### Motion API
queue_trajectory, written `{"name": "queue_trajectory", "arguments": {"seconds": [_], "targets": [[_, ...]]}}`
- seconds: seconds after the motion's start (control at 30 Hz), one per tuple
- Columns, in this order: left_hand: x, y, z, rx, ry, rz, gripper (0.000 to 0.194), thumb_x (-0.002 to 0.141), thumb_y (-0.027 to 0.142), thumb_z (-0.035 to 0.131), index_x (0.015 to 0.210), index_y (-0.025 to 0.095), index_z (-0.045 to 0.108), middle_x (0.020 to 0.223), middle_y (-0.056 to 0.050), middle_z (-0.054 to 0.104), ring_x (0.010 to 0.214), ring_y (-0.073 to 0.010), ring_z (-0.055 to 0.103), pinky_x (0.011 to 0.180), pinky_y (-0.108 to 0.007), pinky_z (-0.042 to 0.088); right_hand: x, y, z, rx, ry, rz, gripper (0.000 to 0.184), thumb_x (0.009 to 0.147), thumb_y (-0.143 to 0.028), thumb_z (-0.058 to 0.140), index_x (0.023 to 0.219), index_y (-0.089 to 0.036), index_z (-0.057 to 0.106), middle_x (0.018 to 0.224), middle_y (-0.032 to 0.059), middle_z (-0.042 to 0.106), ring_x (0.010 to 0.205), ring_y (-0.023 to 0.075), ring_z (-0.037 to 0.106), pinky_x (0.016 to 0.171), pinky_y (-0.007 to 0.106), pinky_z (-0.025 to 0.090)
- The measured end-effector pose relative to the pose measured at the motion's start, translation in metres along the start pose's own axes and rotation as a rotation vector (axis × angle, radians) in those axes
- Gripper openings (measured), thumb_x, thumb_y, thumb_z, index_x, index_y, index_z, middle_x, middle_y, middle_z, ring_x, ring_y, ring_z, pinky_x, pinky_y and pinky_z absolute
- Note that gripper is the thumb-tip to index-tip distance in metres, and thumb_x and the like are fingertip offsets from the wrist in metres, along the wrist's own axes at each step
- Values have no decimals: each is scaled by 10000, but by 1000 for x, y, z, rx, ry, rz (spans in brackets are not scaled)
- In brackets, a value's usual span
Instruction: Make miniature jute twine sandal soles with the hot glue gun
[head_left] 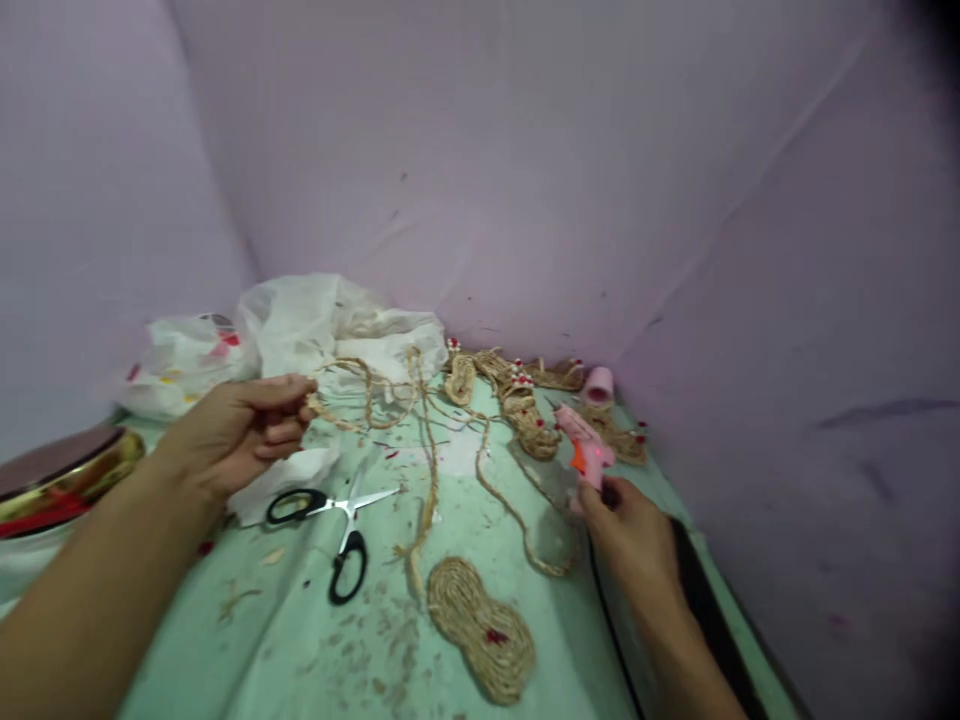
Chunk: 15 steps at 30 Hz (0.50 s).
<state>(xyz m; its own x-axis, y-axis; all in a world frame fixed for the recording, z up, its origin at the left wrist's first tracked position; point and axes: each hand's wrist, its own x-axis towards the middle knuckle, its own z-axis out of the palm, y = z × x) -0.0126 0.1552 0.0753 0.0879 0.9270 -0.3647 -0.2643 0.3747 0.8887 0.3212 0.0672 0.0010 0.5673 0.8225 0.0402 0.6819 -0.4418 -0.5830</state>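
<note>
My left hand [251, 430] is raised at the left, thumb and fingertips pinched on a braided jute cord [433, 455]. The cord loops across to the middle and runs down towards a coiled jute sole shape [480, 625] with a small dark red spot on it. At the right, my right hand [630, 530] is wrapped round the handle of a pink glue gun [589, 445], its nozzle pointing up and left. A small red light shows on the gun's body. Opened scissors [349, 508] with black handles lie between my hands.
White plastic bags [300, 320] stand against the back wall. Several jute pieces with red and white beads [525, 400] lie at the back right, near a pink cylinder [598, 386]. A gold-and-red round item [75, 480] sits at the left. Fibre scraps dot the green tabletop [300, 640].
</note>
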Motion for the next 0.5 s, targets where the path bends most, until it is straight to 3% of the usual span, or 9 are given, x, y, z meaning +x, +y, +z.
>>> {"name": "queue_trajectory", "arguments": {"seconds": [0.23, 0.5], "targets": [[-1, -14, 9, 1, -43, -65, 67, 651, 124, 567, 657, 157, 508, 497, 28, 509, 344, -10, 254, 344, -149, 68, 22, 0, 17, 43, 53, 13, 323, 699, -359, 455, 755, -127, 673, 637, 93, 700, 583, 226, 629, 508, 273, 407], [4, -30, 17, 11, -108, -121, 154, 584, 186, 651, 625, 163, 504, 489, 18, 537, 319, -12, 276, 309, -132, 111, 41, 5, 6, 207, 85, 89, 226, 649, -315, 508, 640, -151, 664, 557, 84, 672, 492, 202, 594, 456, 263, 391]]}}
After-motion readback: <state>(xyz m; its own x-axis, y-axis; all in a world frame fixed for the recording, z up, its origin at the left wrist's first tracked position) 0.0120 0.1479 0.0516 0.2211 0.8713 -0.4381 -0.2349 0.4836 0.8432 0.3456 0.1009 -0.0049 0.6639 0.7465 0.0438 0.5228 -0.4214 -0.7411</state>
